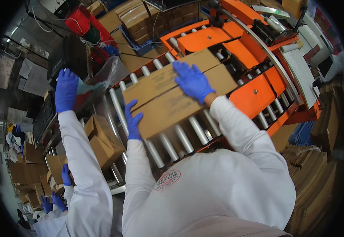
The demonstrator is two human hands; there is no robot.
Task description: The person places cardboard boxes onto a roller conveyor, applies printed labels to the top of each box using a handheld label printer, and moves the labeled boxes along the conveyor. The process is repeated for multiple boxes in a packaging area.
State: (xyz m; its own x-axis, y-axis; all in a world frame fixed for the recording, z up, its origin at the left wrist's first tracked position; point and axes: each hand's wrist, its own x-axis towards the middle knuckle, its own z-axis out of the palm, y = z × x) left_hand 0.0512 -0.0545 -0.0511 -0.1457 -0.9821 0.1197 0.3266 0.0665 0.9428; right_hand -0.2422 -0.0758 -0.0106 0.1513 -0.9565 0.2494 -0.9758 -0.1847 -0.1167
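Observation:
A closed brown cardboard carton [163, 118] with printing on its top lies on a roller conveyor [167, 146], its far end at the mouth of an orange carton-sealing machine [246, 97]. My right hand [192, 81], in a blue glove, rests flat on the carton's top with its fingers apart. Against the carton's near left end is my left hand [134, 120], also gloved in blue, with the thumb spread from the fingers. A dark seam runs lengthwise along the carton's top. Neither hand is wrapped around anything.
On the left, a co-worker's gloved hand [66, 90] is raised near a black keyboard [44, 118]. Another carton [104, 142] with raised flaps sits behind mine. Flattened cardboard [311, 177] is stacked at right. A paper pad [299, 74] hangs on the machine.

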